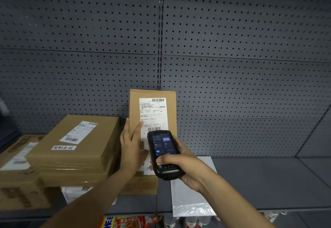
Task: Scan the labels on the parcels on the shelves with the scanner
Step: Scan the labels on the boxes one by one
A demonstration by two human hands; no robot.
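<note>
The thumb of the left hand (131, 149) is laid across the front of the upright parcel (154, 109) and its fingers are hooked round the parcel's 9 o'clock edge, so the box is held standing on the shelf (268, 183) before the pegboard (232, 48). The scanner (164, 153) is clasped in the curled fingers of the right hand (182, 168), thumb on the keypad, its head aimed toward 12 o'clock at the lower barcode of the label (154, 114). A stack of flat boxes (75, 147) is noted at 9 o'clock of the parcel, and a white mailer bag (189, 202) at 5 o'clock.

On the shelf (259, 183), the upright parcel (172, 109) stands against the pegboard (232, 66). Stacked boxes (71, 149) lie left of it, a flat mailer (189, 197) front-right. The scanner (163, 152) is before it.
</note>
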